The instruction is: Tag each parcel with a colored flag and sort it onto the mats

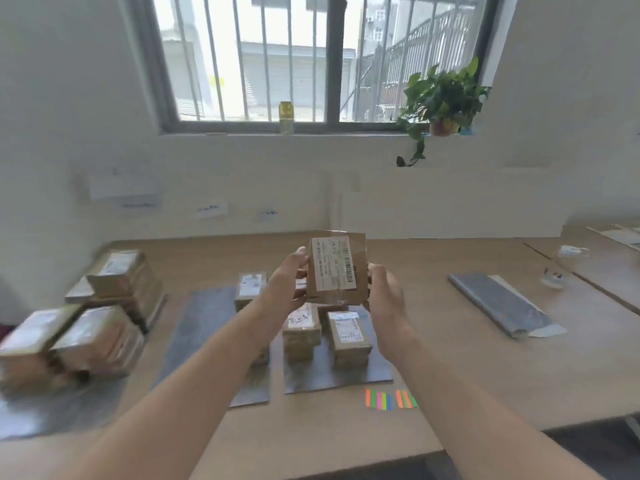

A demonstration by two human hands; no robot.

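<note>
Brown cardboard under clear tape makes up the parcel point(337, 271), held upright in the middle of the frame above the wooden table point(485, 368); both bare forearms reach in from the lower edge and converge on it; the left hand point(289, 277) clasps its left edge, thumb tip raised near the top corner and fingers wrapped behind; the right hand point(384, 292) grips the right edge lower down, its back toward the camera and fingers curled round the side. The white shipping label point(331, 263) faces the camera; a barcode runs down its right margin; the printed lines are too blurred to read. The parcel sits between the two hands, its lower half level with the grips and its top clear of them; in the frame it stands just above the grey mat point(346, 381) at lower middle, where two short stacks point(348, 336) carry handwritten labels, illegible. Just right of and below that mat lie the coloured flags point(389, 399), orange, green and pink strips on the wood; taller stacks point(100, 337) crowd the left of the frame; a folded grey sheet point(498, 303) lies at right.
</note>
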